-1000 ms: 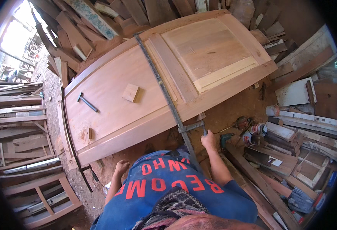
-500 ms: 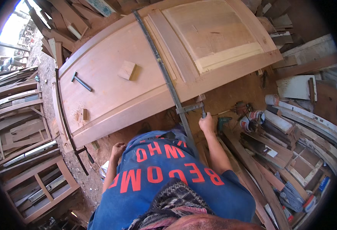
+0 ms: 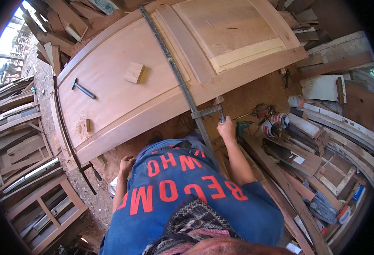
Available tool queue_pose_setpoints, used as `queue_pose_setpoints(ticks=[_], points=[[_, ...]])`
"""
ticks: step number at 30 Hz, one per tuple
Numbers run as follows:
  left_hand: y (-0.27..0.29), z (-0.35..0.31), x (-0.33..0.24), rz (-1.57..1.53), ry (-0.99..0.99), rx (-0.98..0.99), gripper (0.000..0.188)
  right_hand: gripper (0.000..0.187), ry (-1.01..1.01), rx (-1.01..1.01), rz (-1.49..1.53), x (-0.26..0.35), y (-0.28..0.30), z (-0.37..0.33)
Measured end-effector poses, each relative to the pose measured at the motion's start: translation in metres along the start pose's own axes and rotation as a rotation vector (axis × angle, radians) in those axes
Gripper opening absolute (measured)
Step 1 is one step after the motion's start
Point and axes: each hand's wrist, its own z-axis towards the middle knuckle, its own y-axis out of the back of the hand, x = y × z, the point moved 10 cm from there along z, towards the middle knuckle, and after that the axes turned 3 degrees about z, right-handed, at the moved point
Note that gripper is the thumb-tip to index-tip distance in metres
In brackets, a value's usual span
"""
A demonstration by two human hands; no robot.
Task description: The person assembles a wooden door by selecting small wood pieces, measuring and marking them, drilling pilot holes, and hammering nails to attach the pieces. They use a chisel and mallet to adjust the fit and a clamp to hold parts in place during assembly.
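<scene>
Right fingers (image 3: pixel 224 127) wrapped around clamp handle (image 3: pixel 222 115), forearm (image 3: pixel 239 159) extended, left fingers (image 3: pixel 128 160) half-curled near shirt (image 3: pixel 187 180) (grip unclear)

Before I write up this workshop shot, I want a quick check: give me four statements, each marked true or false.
The right hand grips the handle of a long clamp. True.
The left hand holds the hammer. False: the hammer lies on the wooden panel, away from the left hand.
The larger wooden block lies between the hammer and that long clamp. True.
The green drill rests on the wooden panel. False: the green drill is off the wooden panel, right of the right hand.
</scene>
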Motion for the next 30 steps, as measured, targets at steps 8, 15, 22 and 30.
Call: queue_pose_setpoints(ticks=[8,15,22,30], points=[[-0.003,0.011,0.014,0.039,-0.044,0.088,0.044,0.023,-0.413,1.234,1.358,0.014,-0.059,-0.020],[-0.004,0.007,0.004,0.040,-0.015,0.057,0.046,0.030,0.074,-0.070,0.126,0.007,0.005,0.002],[-0.016,0.017,0.002,0.013,-0.062,0.088,0.046,0.023,-0.345,0.745,0.821,-0.019,-0.045,-0.005],[-0.016,0.025,0.010,0.032,-0.082,0.047,0.045,0.026,-0.230,0.625,0.635,-0.006,-0.022,-0.001]])
